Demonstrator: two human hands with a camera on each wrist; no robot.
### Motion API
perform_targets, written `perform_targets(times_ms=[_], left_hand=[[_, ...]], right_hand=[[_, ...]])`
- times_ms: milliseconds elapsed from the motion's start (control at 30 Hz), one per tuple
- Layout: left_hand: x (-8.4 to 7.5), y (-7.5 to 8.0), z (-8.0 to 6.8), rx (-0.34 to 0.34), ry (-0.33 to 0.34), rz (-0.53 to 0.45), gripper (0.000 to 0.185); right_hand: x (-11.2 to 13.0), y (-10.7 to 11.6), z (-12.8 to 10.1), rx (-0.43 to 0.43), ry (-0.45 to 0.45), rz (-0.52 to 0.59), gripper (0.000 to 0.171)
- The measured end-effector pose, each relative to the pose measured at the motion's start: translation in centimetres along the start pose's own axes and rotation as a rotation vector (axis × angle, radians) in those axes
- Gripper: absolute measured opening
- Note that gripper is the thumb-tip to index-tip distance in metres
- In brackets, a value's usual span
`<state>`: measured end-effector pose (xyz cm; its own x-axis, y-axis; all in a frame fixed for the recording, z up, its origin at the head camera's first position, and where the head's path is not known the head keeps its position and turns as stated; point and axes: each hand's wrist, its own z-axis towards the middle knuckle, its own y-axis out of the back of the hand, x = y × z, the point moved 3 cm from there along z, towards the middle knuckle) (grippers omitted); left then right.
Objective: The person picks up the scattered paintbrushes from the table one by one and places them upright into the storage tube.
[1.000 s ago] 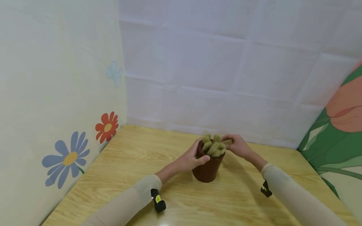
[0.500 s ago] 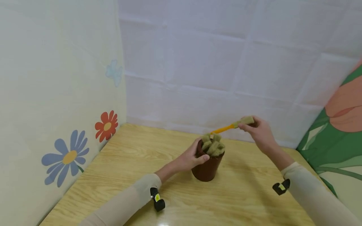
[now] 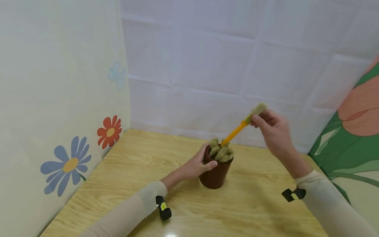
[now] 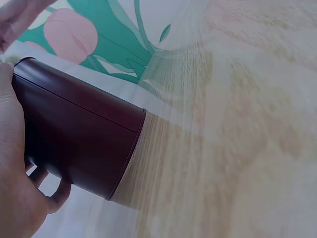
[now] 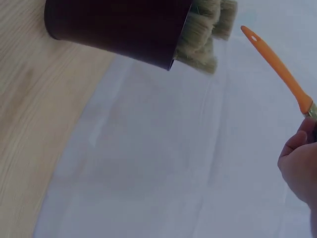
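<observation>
So the right hand [image 3: 273, 130] pinches a brush [image 3: 244, 123] up above the pot [image 3: 215, 176], left hand [image 3: 196, 165] grips the pot; no readable writing.

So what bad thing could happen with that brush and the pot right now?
The right hand pinches the orange brush only near its bristle end, high above the table, so it might slip and fall. Its handle tip hangs close over the other brushes, and could snag one. The left hand holds the pot; if it lets go, a bump might tip it.
</observation>
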<state>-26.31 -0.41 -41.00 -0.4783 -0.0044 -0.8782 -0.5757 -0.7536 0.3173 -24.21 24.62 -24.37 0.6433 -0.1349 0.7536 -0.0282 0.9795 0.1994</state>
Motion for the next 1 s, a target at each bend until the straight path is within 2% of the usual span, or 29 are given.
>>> perform_targets(times_ms=[133,233,467,600,800,1000], left_hand=[[2.0,-0.2,0.4,-0.027,-0.011,-0.002,0.084],[2.0,-0.3,0.5,-0.017,-0.021,-0.021,0.084],[2.1,-0.5,0.6,0.005,-0.034,-0.040,0.086],[1.9,-0.8,0.7,-0.008,-0.041,-0.021,0.086],[1.7,-1.1,1.0,-0.009,-0.058,-0.049,0.082],[1.6,-1.1,0.9,-0.005,-0.051,-0.047,0.083]], right_hand=[[0.8,-2.3,-0.5,0.166,0.099,-0.167,0.016],[0.3,-3.8,-1.2,0.248,0.126,-0.261,0.016],[-2.2,-5.8,-2.4,0.392,0.090,-0.290,0.022],[-3.0,-6.2,-3.1,0.427,0.126,-0.360,0.025],[-3.4,-6.0,-4.0,0.403,0.138,-0.418,0.018],[-3.5,-6.4,-4.2,0.440,0.246,-0.418,0.020]])
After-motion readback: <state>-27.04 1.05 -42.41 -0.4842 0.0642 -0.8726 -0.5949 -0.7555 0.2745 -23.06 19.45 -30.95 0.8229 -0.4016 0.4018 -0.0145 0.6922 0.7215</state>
